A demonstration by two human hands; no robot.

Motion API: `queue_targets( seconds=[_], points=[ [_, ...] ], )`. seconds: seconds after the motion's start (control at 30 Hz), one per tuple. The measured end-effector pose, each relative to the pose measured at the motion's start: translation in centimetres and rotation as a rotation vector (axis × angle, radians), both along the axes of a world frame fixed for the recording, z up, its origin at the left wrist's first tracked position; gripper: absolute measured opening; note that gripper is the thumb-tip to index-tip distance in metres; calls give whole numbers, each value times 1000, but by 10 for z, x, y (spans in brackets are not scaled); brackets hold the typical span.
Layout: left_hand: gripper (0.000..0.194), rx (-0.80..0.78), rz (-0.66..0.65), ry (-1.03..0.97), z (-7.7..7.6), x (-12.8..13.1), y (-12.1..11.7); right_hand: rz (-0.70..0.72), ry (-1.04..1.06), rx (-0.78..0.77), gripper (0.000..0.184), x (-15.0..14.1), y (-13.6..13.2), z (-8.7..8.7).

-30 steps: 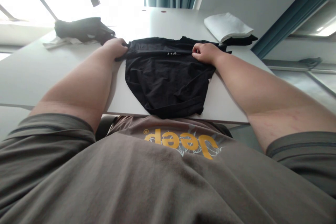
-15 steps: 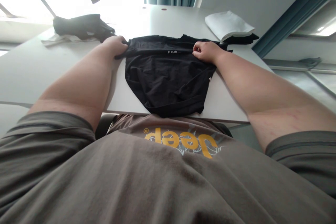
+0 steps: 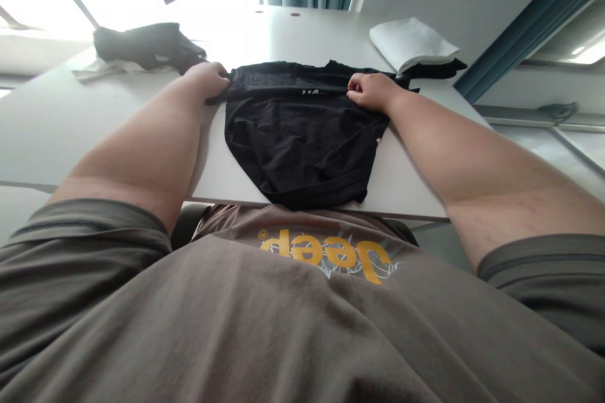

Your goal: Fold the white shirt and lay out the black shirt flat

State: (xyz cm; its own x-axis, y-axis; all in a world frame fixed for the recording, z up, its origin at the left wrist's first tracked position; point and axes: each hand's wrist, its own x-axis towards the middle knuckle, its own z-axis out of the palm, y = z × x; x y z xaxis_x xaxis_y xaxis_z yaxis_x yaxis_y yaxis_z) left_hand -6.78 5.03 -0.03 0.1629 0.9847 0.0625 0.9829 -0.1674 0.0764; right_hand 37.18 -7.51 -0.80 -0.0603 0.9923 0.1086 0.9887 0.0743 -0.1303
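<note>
A black T-shirt [image 3: 302,145] lies spread and creased on the white table, its lower end reaching the near edge. Small white print shows near its upper middle, partly lost in a fold. At the shirt's upper left corner, my left hand [image 3: 211,79] is closed on the dark fabric, with the fingertips mostly hidden. My right hand [image 3: 371,89] pinches the cloth on the upper right, thumb and fingers pressed together.
Dark clothes [image 3: 146,47] lie in a loose heap at the back left, over something pale. At the back right, a folded white cloth [image 3: 411,44] rests on a folded black one [image 3: 435,69]. The table's near edge [image 3: 406,211] runs just before my body.
Almost nothing differs. Both hands keep the same hold on the T-shirt, and the whole view has shifted very slightly.
</note>
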Motion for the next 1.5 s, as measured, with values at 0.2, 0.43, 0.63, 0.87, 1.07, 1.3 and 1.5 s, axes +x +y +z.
queue_targets(
  seconds=[0.2, 0.43, 0.63, 0.87, 1.07, 1.3, 1.5],
  points=[
    [64, 9, -8, -6, 0, 0, 0, -6, 33, -15, 35, -3, -4, 3],
    [68, 4, 0, 0, -1, -2, 2, 10, 7, 6, 30, -1, 0, 0],
    [70, -24, -6, -56, -2, -2, 1, 16, -18, 16, 40, 5, 4, -3],
    [67, 2, -2, -7, -3, -2, 4, 18, -31, 11, 37, 2, 2, -2],
    [66, 0, -16, -7, -1, -2, 1, 20, 41, 13, 48, 4, 2, -2],
    [70, 14, -11, -18, -4, -3, 3, 18, 25, 32, 56, -3, -3, 2],
    [69, -5, -2, -47, 0, 0, -5, 8, 21, 14, 55, -4, -4, 2]
  ],
)
